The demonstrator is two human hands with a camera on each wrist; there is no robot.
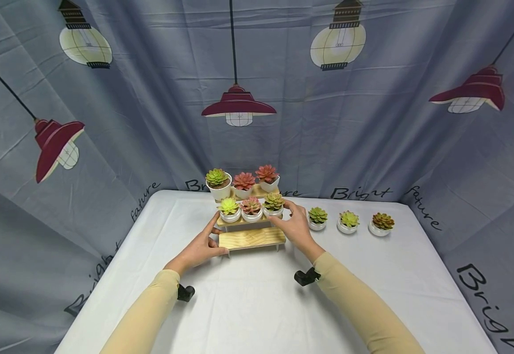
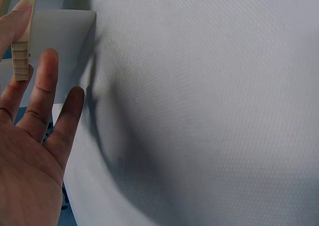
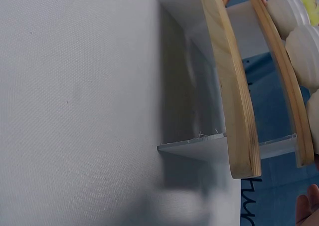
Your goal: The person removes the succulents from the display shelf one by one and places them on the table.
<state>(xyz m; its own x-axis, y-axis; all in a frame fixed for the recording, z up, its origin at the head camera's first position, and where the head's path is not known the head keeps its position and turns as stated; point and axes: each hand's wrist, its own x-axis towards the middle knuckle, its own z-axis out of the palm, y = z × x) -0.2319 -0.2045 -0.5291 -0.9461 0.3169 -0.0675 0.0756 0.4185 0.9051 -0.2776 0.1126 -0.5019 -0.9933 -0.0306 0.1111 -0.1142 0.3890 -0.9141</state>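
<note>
A three-tier wooden plant stand (image 1: 252,239) stands on the white table, its lowest board bare. My left hand (image 1: 200,248) is at its left end, thumb on the lowest board's front edge and index fingertip at the middle board's end. In the left wrist view the other fingers (image 2: 41,99) extend straight beside the board. My right hand (image 1: 297,225) pinches the white pot of a green succulent (image 1: 274,202) at the middle board's right end, thumb in front. Beside it stand a pink succulent (image 1: 251,206) and a yellow-green one (image 1: 228,207).
The top tier holds a green succulent (image 1: 218,180) and two red ones, the middle (image 1: 244,183) and right (image 1: 267,175). Right of the stand, three potted succulents stand in a row: green (image 1: 317,217), yellow-green (image 1: 348,221) and reddish-brown (image 1: 381,223). A printed curtain (image 1: 279,142) hangs behind the table.
</note>
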